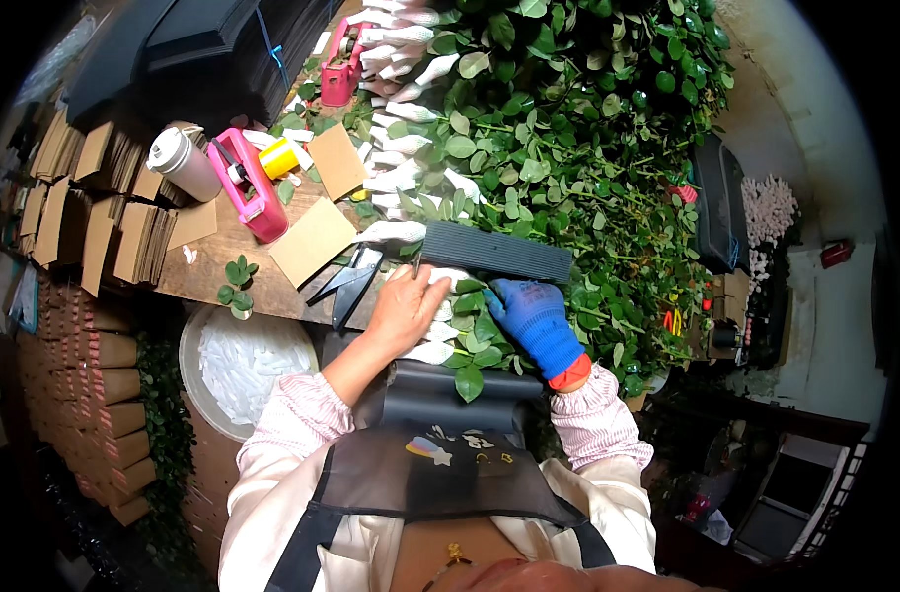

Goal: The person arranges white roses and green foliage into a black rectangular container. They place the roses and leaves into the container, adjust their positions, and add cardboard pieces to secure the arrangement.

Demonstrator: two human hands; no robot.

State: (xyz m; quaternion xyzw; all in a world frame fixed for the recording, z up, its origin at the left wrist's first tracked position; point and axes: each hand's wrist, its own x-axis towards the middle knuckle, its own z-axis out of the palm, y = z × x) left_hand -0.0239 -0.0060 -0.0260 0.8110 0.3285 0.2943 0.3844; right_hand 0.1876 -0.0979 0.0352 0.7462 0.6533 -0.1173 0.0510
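My bare left hand point(407, 308) is at the front edge of the table, fingers bent and closed over flower heads in white foam nets point(436, 331). My right hand point(531, 318), in a blue knitted glove, is closed round leafy rose stems point(478, 331) just right of those heads; its fingertips are partly hidden by leaves. Directly beyond both hands lies a black ribbed strip point(497, 252) across the stems. Scissors with black handles point(351, 284) lie left of my left hand. Further netted rose heads point(399, 148) line the left side of the big leafy pile point(559, 148).
Pink tape dispensers point(251, 192), a yellow roll point(278, 158), cardboard pieces point(313, 243) and a pale bottle point(184, 164) stand or lie on the table's left. Below its edge is a bucket point(195, 380) of white nets. Cardboard stacks point(105, 232) and black sheets point(198, 59) crowd the left.
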